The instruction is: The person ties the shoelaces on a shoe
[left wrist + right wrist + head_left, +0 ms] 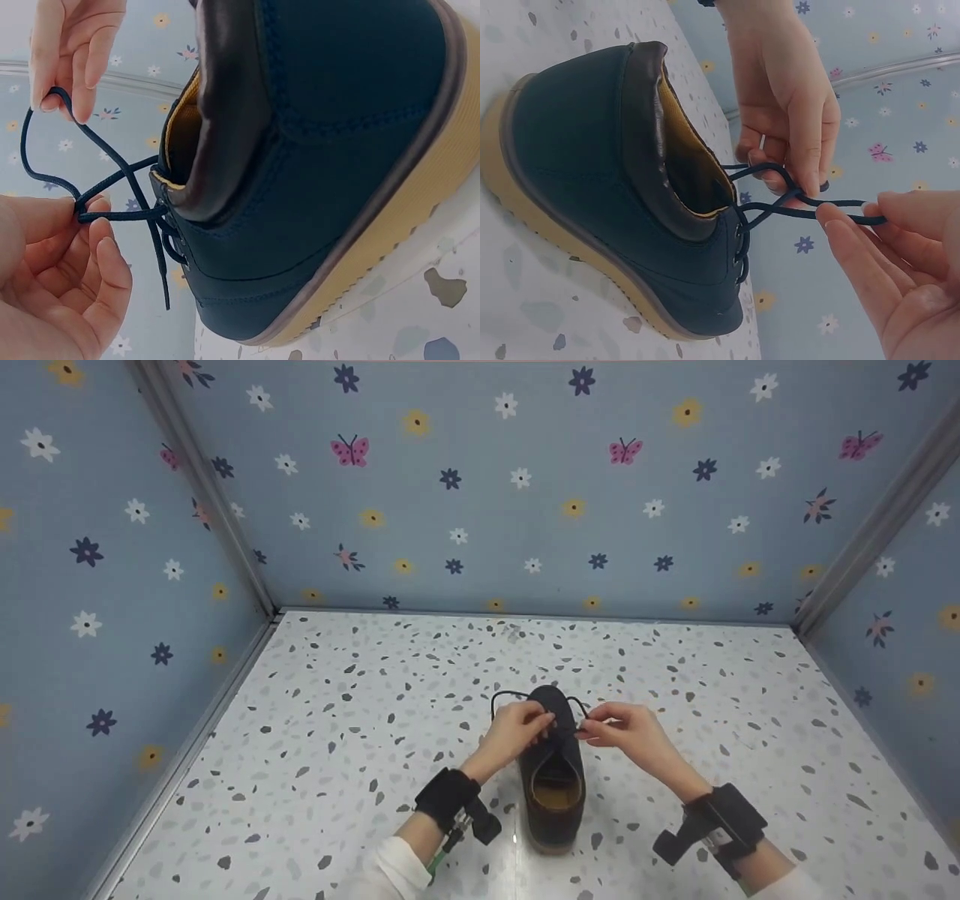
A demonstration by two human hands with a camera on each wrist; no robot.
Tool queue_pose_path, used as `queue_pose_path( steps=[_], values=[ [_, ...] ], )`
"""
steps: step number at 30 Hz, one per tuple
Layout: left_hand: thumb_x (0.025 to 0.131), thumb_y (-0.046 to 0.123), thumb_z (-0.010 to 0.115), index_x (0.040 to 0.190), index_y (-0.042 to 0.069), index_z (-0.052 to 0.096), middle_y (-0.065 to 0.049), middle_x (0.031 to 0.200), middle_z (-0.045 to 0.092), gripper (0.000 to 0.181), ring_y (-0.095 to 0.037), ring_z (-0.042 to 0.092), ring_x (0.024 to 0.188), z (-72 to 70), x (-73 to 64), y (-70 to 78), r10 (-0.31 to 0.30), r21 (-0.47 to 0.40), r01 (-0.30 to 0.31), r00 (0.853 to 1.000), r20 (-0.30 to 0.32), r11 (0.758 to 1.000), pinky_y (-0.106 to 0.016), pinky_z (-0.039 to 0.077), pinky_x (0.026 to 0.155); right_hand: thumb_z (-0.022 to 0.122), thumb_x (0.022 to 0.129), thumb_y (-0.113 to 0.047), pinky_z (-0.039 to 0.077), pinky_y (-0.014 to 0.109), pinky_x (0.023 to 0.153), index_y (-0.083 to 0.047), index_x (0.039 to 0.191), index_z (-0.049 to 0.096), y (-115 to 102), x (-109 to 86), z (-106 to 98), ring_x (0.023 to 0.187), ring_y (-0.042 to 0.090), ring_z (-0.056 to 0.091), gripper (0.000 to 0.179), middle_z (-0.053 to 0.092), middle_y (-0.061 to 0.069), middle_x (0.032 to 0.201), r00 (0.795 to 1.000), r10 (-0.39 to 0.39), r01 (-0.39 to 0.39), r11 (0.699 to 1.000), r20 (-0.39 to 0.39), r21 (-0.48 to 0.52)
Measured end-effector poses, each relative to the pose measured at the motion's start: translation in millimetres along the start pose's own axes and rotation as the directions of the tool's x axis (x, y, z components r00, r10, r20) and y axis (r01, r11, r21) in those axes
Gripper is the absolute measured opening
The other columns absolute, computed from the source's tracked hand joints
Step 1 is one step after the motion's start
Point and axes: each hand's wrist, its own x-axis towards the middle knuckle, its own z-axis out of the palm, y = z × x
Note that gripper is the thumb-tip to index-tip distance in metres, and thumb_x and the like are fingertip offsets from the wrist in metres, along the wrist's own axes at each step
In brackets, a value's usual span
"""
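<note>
A dark blue lace-up shoe (pixel 555 829) with a brown collar and tan sole stands on the floor, toe pointing away. Its dark shoelace (pixel 124 215) rises from the eyelets into both hands. With thumb and finger, my left hand (pixel 517 727) pinches the lace where strands cross, above the shoe's tongue area. To the right of the shoe, my right hand (pixel 626 731) pinches a loop of the lace (pixel 832 216) between thumb and fingertips, drawing it out from the crossing. In the left wrist view one lace end dangles beside the eyelets (pixel 185 262).
White speckled flooring (pixel 360 720) surrounds the shoe. Blue panels with flowers and butterflies (pixel 480 495) rise at the back and both sides, joined by grey metal corner posts (pixel 217 502). Black straps with small cameras are on both wrists (pixel 450 799).
</note>
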Motion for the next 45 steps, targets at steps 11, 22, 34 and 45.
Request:
queue_pose_path(
  steps=[11, 22, 34, 45],
  values=[
    [0.089, 0.009, 0.057, 0.072, 0.000, 0.059, -0.004, 0.062, 0.057, 0.019, -0.011, 0.048, 0.049, 0.1, 0.4, 1.1, 0.013, -0.011, -0.013, 1.000, 0.003, 1.000, -0.021, 0.041, 0.047, 0.063, 0.085, -0.005, 0.051, 0.033, 0.058, 0.004, 0.086, 0.062, 39, 7.4, 6, 0.075, 0.029, 0.062, 0.010, 0.063, 0.014, 0.082, 0.999, -0.035, 0.037, 0.986, 0.010, -0.162],
    [0.089, 0.008, 0.057, 0.072, 0.000, 0.059, -0.004, 0.062, 0.058, 0.020, -0.006, 0.047, 0.049, 1.0, 0.6, 0.7, 0.022, -0.015, -0.022, 1.000, -0.004, 1.000, -0.021, 0.041, 0.048, 0.070, 0.079, -0.019, 0.047, 0.034, 0.064, -0.009, 0.082, 0.066, 50, 10.9, 14, 0.072, 0.013, 0.058, 0.011, 0.062, -0.007, 0.077, 0.991, -0.131, 0.129, 0.924, 0.019, -0.361],
    [0.090, 0.011, 0.056, 0.076, 0.001, 0.059, -0.004, 0.064, 0.058, 0.017, -0.012, 0.050, 0.054, 3.0, -2.1, -0.2, 0.031, -0.059, -0.031, 1.000, 0.004, 0.998, -0.023, 0.043, 0.051, 0.068, 0.077, 0.002, 0.047, 0.035, 0.066, 0.000, 0.103, 0.059, 52, 14.6, -4, 0.079, 0.022, 0.057, 0.028, 0.061, 0.005, 0.091, 0.979, -0.184, 0.205, 0.878, 0.089, -0.432],
    [0.089, 0.013, 0.057, 0.081, 0.001, 0.061, -0.005, 0.072, 0.059, 0.015, -0.019, 0.055, 0.062, 3.3, -9.2, -5.4, 0.042, -0.112, -0.045, 0.999, -0.031, 0.993, -0.025, 0.046, 0.055, 0.061, 0.087, -0.011, 0.048, 0.033, 0.053, -0.003, 0.092, 0.066, 45, 33.8, -19, 0.072, 0.019, 0.057, 0.011, 0.062, 0.000, 0.083, 0.991, -0.077, 0.119, 0.887, 0.111, -0.446]
  ],
)
